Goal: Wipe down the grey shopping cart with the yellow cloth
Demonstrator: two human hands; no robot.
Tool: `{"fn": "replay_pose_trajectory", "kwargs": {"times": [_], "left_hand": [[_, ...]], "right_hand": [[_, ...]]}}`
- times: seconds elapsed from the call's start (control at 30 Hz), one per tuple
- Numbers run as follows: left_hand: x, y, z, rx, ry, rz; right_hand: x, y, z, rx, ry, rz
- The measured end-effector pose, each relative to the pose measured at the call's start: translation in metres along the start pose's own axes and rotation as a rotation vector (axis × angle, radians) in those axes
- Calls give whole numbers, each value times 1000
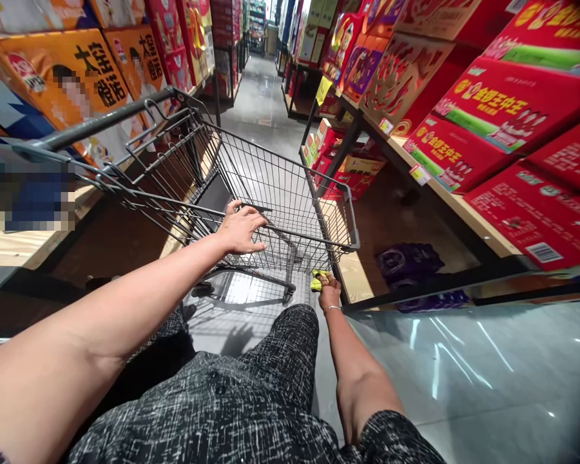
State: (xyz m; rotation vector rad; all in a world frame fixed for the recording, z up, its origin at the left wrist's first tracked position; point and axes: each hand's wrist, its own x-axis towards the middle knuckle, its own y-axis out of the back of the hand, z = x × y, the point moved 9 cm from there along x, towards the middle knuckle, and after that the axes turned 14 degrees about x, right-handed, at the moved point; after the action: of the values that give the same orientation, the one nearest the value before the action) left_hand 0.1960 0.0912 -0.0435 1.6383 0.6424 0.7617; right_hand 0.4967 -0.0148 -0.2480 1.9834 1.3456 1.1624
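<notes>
A grey wire shopping cart (270, 169) stands across the aisle at an angle, its handle at the upper left. My left hand (242, 229) lies on the cart's near top rail, fingers spread and thumb apart. Lower down, by the cart's right end, my right hand (329, 291) is closed around a bright yellow cloth (316, 281). Part of the cloth sticks out to the left of the fingers. The cloth is close to the cart's lower wire side; whether it touches cannot be made out.
Shelves with red gift boxes (493, 106) line the right side. Purple packages (408, 259) sit on the low shelf below. Orange packs (67, 84) are stacked at the left. The tiled aisle floor (258, 90) runs away between the shelves.
</notes>
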Motion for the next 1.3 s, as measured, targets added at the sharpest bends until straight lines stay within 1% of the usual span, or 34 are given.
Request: {"fn": "replay_pose_trajectory", "kwargs": {"times": [0.1,0.17,0.23,0.3,0.4,0.43,0.47,0.5,0.53,0.57,0.67,0.73,0.8,0.83,0.87,0.9,0.93,0.97,1.0,1.13,1.17,1.23,1.3], "left_hand": [[0,0,0,3,2,-5],[0,0,0,14,-5,-8],[0,-1,2,28,-20,-7],[1,-1,3,39,-30,-3],[0,0,4,50,-23,8],[0,1,4,53,-22,9],[0,1,5,55,-22,9],[0,2,5,54,-25,9],[0,2,6,51,-29,9],[0,2,7,46,-33,10],[1,2,8,37,-34,20],[1,4,9,36,-31,44],[0,6,10,39,-28,75],[-1,6,10,40,-28,87],[-1,7,11,39,-30,94],[-2,7,11,35,-33,99],[-2,8,12,29,-37,102],[-2,8,12,20,-40,103],[-1,8,12,10,-40,103],[2,7,13,-23,-40,98],[4,7,15,-31,-45,100],[8,6,19,-40,-64,105],[14,5,23,-43,-91,109]], "right_hand": [[11,10,3,20,-41,38],[24,29,6,28,-96,110],[37,59,8,26,-159,214],[47,94,4,35,-196,338],[56,144,-15,107,-162,560],[58,156,-23,135,-135,624],[62,162,-34,154,-103,650],[68,161,-45,160,-73,629],[76,156,-59,155,-47,568],[83,145,-75,143,-25,476],[100,100,-135,109,38,182],[106,71,-184,106,117,28],[111,48,-230,110,220,-103],[114,40,-247,109,264,-157],[117,37,-256,103,297,-199],[122,36,-258,94,313,-236],[127,39,-251,81,310,-270],[133,45,-237,64,291,-304],[139,52,-217,48,258,-344],[156,85,-115,8,65,-467],[157,91,-96,28,39,-484],[159,99,-72,54,10,-475],[160,103,-60,59,-7,-434]]}}
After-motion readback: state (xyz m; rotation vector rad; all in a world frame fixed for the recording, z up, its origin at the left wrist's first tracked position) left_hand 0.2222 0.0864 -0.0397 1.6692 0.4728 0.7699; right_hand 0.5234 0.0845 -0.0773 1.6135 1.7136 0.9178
